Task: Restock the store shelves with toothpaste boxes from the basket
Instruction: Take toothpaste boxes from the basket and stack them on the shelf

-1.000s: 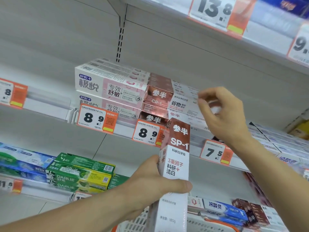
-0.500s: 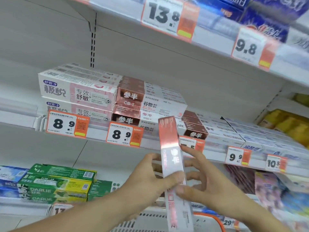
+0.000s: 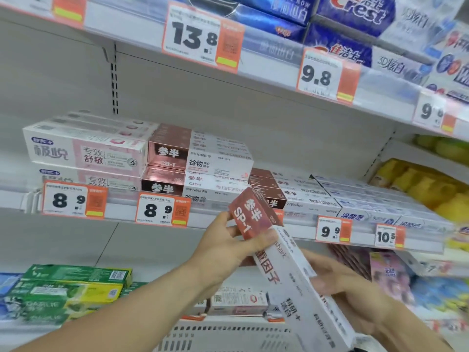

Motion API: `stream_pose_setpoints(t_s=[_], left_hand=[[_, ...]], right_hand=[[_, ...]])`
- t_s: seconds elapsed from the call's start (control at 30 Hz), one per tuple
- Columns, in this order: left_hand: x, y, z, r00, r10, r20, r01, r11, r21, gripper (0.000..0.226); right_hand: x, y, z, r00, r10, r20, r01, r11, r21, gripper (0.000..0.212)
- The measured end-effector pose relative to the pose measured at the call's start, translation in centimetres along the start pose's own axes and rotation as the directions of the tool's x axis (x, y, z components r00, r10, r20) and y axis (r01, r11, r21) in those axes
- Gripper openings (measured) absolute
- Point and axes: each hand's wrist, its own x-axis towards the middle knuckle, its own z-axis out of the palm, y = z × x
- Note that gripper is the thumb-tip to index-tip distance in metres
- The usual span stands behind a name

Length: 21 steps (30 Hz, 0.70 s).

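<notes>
Middle shelf [image 3: 253, 221] across the view, price tags along its front edge. On it, left to right: two-high pink stack [image 3: 83, 153], two-high copper stack [image 3: 198, 158], then a single low layer of copper row [image 3: 284, 191], then blue row [image 3: 380, 199]. Free height above that copper row: probably the slot for this step. Upper shelf [image 3: 266, 69] overhead, loaded with blue Crest boxes. White basket [image 3: 228, 334] low in the middle, rim just under the hands, one more box lying in it.

Box [image 3: 291, 270] held in the air in front of the shelf edge, tilted, red SP-1 end up and left, white end down and right, not yet touching any stock.

Left hand [image 3: 228, 252] wrapped round the red end, thumb across the face, fingers behind. Right hand [image 3: 340, 288] blurred, fingers curled against the box's lower stretch from the far side; grip looks real but light.

To do it well, by judgement: level the box to match the row first, long side along the shelf front, red end leftward like its neighbours. Lift clear of the 9.9 tag [image 3: 332, 229] so as not to knock it. Set down on the copper row, then slide back flush with flat fingers. Keep both grips until the box rests; thin card dents easily under a squeeze.
</notes>
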Motion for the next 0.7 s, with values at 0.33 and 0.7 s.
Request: stream_pose_setpoints(t_s=[0.33, 0.7], left_hand=[[0.7, 0.1, 0.9, 0.942, 0.285, -0.174, -0.244, 0.943, 0.226, 0.086], [8.3, 3.0, -1.7, 0.646, 0.745, 0.167, -0.357, 0.101, 0.929, 0.041]], right_hand=[[2.1, -2.7, 1.3, 0.801, -0.38, -0.463, -0.078, 0.7, -0.71, 0.045], [2.8, -13.1, -6.1, 0.531, -0.769, -0.355, -0.4, 0.142, -0.906, 0.053]])
